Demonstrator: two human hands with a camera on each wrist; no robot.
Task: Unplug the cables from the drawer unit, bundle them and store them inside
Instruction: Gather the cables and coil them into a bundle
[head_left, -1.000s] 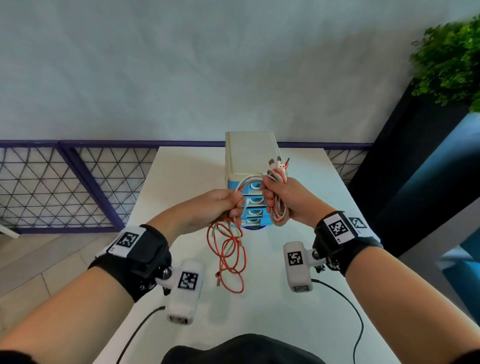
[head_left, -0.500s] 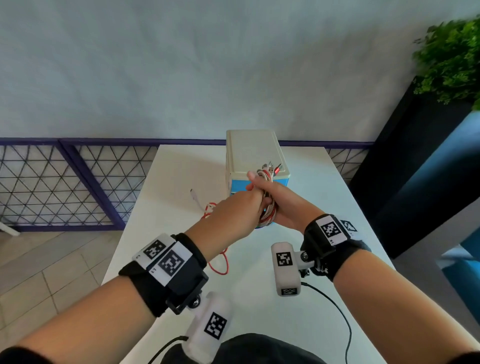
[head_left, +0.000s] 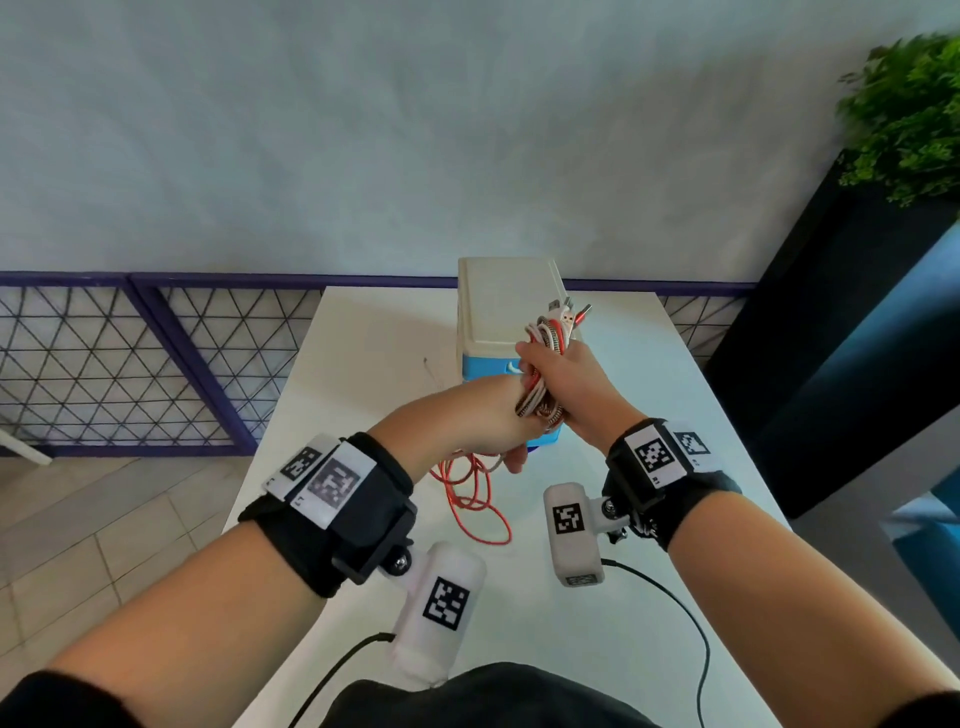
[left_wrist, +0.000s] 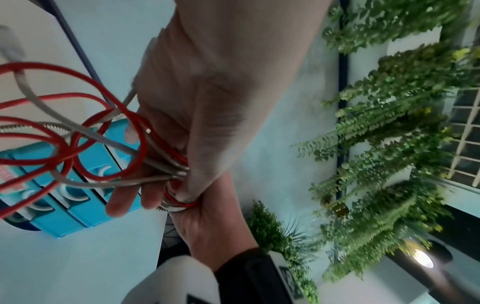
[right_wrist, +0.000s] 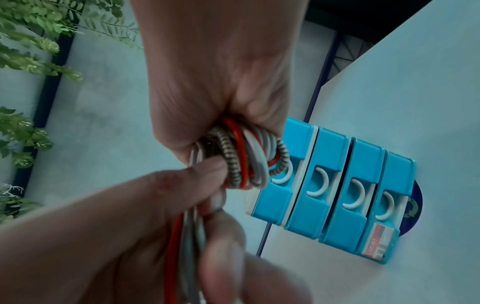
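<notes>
- Right hand (head_left: 566, 387): fist clamped round the coiled cable bundle (head_left: 543, 364), plug ends upward, anchoring the loops for winding.
- Left hand (head_left: 485, 426): fingers pinch the loose red and grey tails (head_left: 470, 493), feeding slack.
- Drawer unit (head_left: 506, 312): just behind the hands, blue drawers closed.
- White surface (head_left: 363, 364); grey wall, mesh railing (head_left: 130, 364), planter greenery (head_left: 904, 114).

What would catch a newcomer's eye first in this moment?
The coiled bundle of red, white and braided cables, gripped by the right hand at table centre, plugs sticking up. The left hand grips the loose red and white strands that hang onto the white table. Behind stands the blue-fronted, cream-topped drawer unit.
</notes>
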